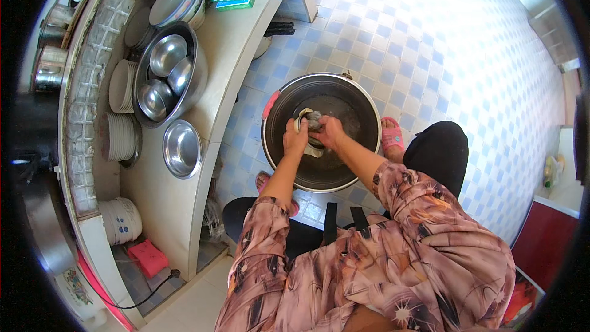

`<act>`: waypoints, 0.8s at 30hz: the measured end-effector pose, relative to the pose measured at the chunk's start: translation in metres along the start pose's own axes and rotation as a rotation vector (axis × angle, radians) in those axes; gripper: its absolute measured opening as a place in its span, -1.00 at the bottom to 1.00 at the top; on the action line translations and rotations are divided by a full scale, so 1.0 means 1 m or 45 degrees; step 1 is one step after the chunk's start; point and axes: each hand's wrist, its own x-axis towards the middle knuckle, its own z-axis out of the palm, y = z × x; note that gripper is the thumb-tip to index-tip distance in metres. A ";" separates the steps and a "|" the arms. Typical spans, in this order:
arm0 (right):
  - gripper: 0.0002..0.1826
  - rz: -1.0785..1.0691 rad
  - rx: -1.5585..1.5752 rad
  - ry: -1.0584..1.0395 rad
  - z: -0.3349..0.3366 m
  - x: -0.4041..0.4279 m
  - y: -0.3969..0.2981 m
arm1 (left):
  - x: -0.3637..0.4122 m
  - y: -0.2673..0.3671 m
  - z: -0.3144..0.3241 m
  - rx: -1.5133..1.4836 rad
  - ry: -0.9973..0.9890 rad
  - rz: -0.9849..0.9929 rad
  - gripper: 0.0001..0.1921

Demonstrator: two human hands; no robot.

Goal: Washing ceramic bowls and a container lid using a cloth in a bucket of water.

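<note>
A large dark basin (364,101) with a bright metal rim stands on the tiled floor between my feet. Both of my hands are down inside it. My left hand (295,136) grips a pale cream item (298,123) with a curved edge; what it is exactly cannot be told. Against that item my right hand (330,132) holds a grey wad (314,119), perhaps a scrubber or a cloth. More of something pale (314,151) shows below the hands. The fingertips are partly hidden, and shallow water seems to cover the basin's bottom.
A pink cloth (271,104) hangs on the basin's left rim. Along the left runs a counter shelf (221,78) with a big metal basin (201,71) of steel bowls, a single steel bowl (182,149), and stacked plates (122,137). A black cord (138,304) lies lower left.
</note>
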 end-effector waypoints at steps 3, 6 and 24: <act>-0.66 -0.002 0.039 -0.204 0.010 -0.006 0.011 | 0.009 -0.014 -0.003 -0.131 -0.015 0.033 -0.33; -0.65 0.180 -0.277 -0.479 0.023 -0.012 0.010 | -0.005 -0.008 -0.033 -0.598 -0.140 -0.001 -0.37; -0.79 -0.653 -2.537 0.194 -0.021 0.012 -0.015 | -0.019 -0.003 -0.068 0.361 0.246 0.262 -0.35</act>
